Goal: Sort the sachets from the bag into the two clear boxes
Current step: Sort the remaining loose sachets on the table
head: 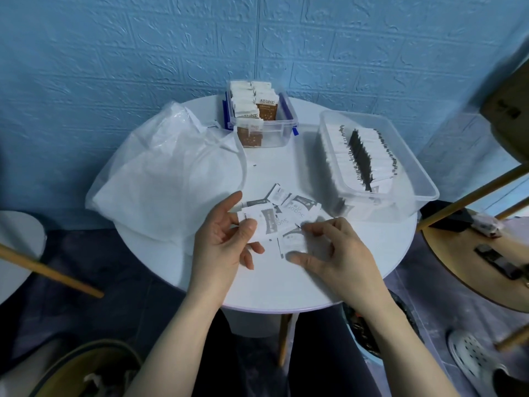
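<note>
Blue brick-textured wall (143,53) behind, and out front a round white surface (286,276) carrying, from the left, a limp clear plastic bag (160,179), a small clear box (260,116) of brown-and-white sachets at the back, and a larger clear box (380,156) of white sachets on the right. Near the front edge, loose white sachets (289,207) lie scattered; left hand (220,239) has its fingers pinched on one, while right hand (340,253) rests beside it, fingers curled onto another sachet on the surface.
</note>
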Available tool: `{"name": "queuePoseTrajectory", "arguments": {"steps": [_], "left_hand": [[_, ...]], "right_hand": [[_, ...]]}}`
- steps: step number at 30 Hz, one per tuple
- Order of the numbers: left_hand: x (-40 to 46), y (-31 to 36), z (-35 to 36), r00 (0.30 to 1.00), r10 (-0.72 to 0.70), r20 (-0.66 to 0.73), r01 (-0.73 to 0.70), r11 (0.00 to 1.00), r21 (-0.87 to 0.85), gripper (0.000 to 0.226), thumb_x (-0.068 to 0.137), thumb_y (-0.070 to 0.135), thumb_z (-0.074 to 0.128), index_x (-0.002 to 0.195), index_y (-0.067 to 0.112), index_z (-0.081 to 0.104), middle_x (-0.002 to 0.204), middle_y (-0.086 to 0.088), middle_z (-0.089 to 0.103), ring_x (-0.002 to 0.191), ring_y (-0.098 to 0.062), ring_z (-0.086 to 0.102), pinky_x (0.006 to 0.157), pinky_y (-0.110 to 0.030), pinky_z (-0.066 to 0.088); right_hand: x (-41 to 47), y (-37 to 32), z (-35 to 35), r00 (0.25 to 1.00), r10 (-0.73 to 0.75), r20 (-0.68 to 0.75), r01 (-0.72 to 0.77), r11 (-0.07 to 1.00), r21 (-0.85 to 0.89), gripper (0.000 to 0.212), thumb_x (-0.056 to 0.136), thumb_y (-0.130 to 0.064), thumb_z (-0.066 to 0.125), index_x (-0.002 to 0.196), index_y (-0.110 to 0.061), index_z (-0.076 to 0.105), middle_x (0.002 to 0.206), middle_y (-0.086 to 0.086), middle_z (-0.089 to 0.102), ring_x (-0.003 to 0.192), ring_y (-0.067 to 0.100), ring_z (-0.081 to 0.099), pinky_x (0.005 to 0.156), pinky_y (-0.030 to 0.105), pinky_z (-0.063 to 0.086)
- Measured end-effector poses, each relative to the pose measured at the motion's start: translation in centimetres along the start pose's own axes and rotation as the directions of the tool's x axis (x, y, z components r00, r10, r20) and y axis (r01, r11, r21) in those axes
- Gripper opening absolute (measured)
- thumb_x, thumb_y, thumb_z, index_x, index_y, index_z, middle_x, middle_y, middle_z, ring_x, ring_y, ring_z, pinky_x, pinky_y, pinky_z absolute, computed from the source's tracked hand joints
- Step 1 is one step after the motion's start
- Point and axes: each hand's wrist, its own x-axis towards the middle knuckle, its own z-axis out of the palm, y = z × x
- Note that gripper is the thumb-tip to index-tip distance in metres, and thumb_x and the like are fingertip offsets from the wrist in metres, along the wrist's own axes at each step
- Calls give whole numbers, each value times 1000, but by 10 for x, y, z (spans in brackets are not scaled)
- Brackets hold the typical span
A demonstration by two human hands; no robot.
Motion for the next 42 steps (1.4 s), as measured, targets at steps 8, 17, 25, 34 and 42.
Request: {"name": "queuePoseTrajectory", "arguments": {"steps": [8, 17, 25, 34, 42], "left_hand": [[-1, 0, 1, 996, -29, 82, 26, 999, 35, 29, 89, -4, 59, 109, 17, 63, 88, -2, 71, 54, -22, 66, 38, -24, 45], [-2, 2, 1, 995, -23, 102, 19, 999, 39, 30, 91, -6, 56, 116, 9, 59, 103, -20, 65, 58, -22, 67, 40, -26, 49], [-1, 0, 0, 999, 15, 47, -15, 1000, 18, 35, 92, -9, 52, 112, 20, 59, 98, -10, 68, 60, -22, 66, 40, -27, 49], [-1, -3, -1, 999, 30, 38, -32, 999, 34, 35, 91, -9, 54, 111, 19, 60, 93, -1, 71, 60, -22, 65, 41, -26, 48], [-2, -2, 0, 998, 36, 52, -39, 998, 49, 31, 87, -4, 64, 107, 18, 56, 98, 0, 71, 64, -31, 70, 44, -30, 52]], "right_hand": [[6, -12, -10, 992, -28, 122, 46, 988, -149, 73, 60, -66, 71, 125, -36, 60, 108, -8, 44, 103, 14, 54, 79, 33, 47], [-5, -27, 4, 986, -169, -7, 149, 885, -441, 42, 75, -59, 64, 102, -27, 67, 94, -4, 50, 86, 18, 59, 58, 23, 31], [-12, -14, 3, 943, -324, -82, 270, 883, -384, 21, 72, -36, 79, 80, -19, 69, 84, -1, 58, 76, 22, 60, 51, 24, 42], [-21, -7, -10, 970, -238, -50, 229, 962, -148, 16, 82, -44, 69, 86, -29, 69, 88, -11, 57, 80, 8, 53, 61, 27, 45], [2, -26, 8, 1000, -4, 26, 7, 992, -129, 50, 66, -62, 72, 98, -27, 61, 98, -11, 49, 96, 12, 55, 73, 29, 44]]}}
